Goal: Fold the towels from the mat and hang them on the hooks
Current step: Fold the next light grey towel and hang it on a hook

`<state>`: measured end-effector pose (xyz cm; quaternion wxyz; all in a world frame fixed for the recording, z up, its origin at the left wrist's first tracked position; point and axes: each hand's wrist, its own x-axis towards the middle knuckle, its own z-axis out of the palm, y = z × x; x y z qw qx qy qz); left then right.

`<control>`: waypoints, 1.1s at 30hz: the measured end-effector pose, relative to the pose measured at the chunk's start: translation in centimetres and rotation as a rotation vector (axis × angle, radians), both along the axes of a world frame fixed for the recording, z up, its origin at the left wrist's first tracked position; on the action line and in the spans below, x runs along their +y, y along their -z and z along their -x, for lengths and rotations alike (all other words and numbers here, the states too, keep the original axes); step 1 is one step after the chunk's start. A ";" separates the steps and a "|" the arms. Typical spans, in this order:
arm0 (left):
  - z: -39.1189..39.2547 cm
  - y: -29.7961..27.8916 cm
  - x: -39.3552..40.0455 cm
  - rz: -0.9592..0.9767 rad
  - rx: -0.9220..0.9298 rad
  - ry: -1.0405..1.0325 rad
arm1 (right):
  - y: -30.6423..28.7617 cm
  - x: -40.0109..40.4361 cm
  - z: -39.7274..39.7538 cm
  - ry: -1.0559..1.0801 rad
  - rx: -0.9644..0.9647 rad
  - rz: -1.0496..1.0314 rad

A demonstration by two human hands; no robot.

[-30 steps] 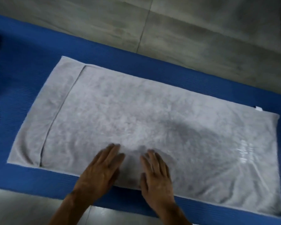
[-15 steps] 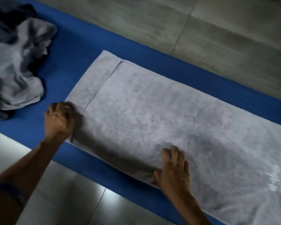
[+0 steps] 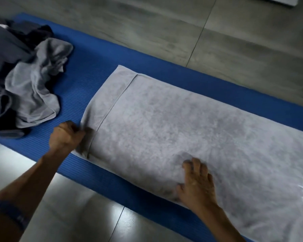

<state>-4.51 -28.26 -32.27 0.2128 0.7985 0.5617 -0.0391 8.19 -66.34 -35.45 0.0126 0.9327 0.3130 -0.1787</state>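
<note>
Towel (image 3: pixel 191 130) lies flat and spread along the mat (image 3: pixel 87 81), running from about 10 o'clock to 4 o'clock across the view, its right end cut off by the frame edge. Left hand (image 3: pixel 65 137) sits at the towel's left short edge near the near corner, around 8 o'clock, fingers curled and pinching the hem there, likely to lift that end for the first fold. Right hand (image 3: pixel 198 184) lies at 5 o'clock on the near long edge, fingers spread flat and pressing the cloth, probably pinning it so it won't slide when the left end is pulled over. Towel is light grey, plush, slightly mottled nap, with a stitched band line just inside the left end; mostly smooth, small wrinkle by the right fingertips and a pucker at the pinched hem. Pile (image 3: pixel 30 91) of crumpled grey and dark towels sits on the mat at 9–10 o'clock, well apart from the flat one, waiting its turn. Mat rests on the floor (image 3: pixel 164 32), grey tiles. No hooks in view. Folding judged just starting; hanging not begun.
</note>
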 end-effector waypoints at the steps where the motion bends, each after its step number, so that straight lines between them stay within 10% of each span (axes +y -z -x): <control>1: -0.5 -0.5 -0.8 -0.035 -0.016 0.029 | -0.2 0.0 -0.2 -0.001 -0.007 -0.011; 6: -3.5 -3.2 -8.4 -0.301 -0.055 0.388 | -1.8 1.3 -2.0 0.117 -0.016 -0.284; 14: -6.8 -2.8 -23.4 -0.385 -0.009 0.972 | -5.1 6.8 -8.1 0.685 0.740 -0.905; 33: -1.7 0.4 -26.0 -0.042 -0.289 0.961 | -3.3 9.7 -13.8 0.893 0.781 -1.067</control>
